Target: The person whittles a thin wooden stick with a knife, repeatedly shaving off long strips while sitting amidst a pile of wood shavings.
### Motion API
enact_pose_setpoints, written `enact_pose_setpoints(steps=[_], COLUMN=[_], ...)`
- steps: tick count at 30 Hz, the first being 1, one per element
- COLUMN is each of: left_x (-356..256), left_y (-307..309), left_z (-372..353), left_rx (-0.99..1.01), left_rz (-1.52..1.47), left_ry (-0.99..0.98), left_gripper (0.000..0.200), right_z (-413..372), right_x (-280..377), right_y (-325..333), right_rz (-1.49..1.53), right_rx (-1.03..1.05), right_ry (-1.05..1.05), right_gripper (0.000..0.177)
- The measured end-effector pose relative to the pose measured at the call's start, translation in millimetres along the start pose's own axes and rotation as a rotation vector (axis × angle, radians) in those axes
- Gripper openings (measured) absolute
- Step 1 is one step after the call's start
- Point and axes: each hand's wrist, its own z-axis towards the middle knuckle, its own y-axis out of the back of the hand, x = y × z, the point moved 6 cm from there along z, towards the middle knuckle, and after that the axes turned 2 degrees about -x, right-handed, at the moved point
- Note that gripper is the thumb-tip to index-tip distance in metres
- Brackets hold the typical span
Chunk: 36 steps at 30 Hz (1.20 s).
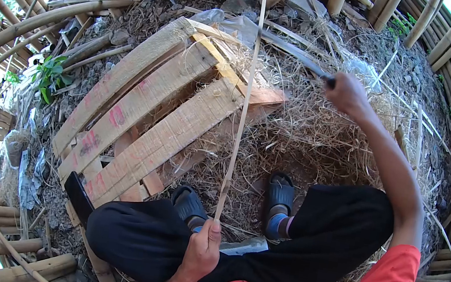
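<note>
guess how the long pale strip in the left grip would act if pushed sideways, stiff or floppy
The strip is probably springy rather than floppy, as it runs nearly straight well beyond the left grip. Looking narrow, it is likely light for its length and might flex near its far end.

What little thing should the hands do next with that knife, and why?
Maybe make one light shaving stroke along the strip. The right hand holds the knife with its blade reaching to the strip's far part, the left hand grips the strip well away from the blade, and thin shavings lie about. I can't tell if the blade touches.
</note>
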Motion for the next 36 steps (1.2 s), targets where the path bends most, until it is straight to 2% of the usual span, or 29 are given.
enact_pose_setpoints(steps=[2,5,8,9,12,16,20,22,24,27,31,34,35,36], left_x=[-7,-11,-2,-2,-7,-12,-4,-1,2,9,-7,-24,-32,-35], left_y=[0,-3,-13,-13,-15,-19,-19,-18,-16,-15,-10,-6,-6,-7], left_z=[0,1,5,4,2,-3,-7,-9,-9,-7,4,21,25,28], left_rx=[0.018,0.049,0.096,0.105,0.149,0.213,0.229,0.232,0.217,0.198,0.114,0.113,0.104,0.106], left_rz=[-0.013,-0.089,-0.207,-0.239,-0.294,-0.367,-0.396,-0.414,-0.377,-0.373,-0.358,-0.493,-0.413,-0.493], left_ry=[-0.034,-0.077,-0.041,-0.035,0.032,0.105,0.089,0.120,0.097,0.090,0.054,-0.055,-0.059,0.027], left_gripper=[0.038,0.036,0.036,0.036,0.038,0.040,0.038,0.035,0.035,0.037,0.044,0.047,0.044,0.042], right_z=[6,3,-17,-20,-44,-53,-67,-70,-65,-61,-73,-83,-91,-98], right_x=[-32,-62,-42,-31,24,76,116,128,132,132,138,147,151,156], right_y=[13,-9,-15,-15,4,-2,-8,-11,-18,-27,-24,-25,-19,-13], right_rz=[-0.062,0.234,0.842,1.023,1.142,1.047,0.998,0.933,0.820,0.767,0.748,0.814,0.811,0.780], right_rx=[-0.163,-0.195,-0.049,0.000,0.093,0.214,0.310,0.245,0.179,0.201,0.226,0.297,0.309,0.307], right_ry=[-0.015,-0.092,-0.225,-0.190,-0.080,0.050,0.161,0.200,0.267,0.212,0.257,0.297,0.304,0.338], right_gripper=[0.026,0.030,0.036,0.042,0.042,0.044,0.045,0.040,0.039,0.039,0.038,0.040,0.041,0.041])
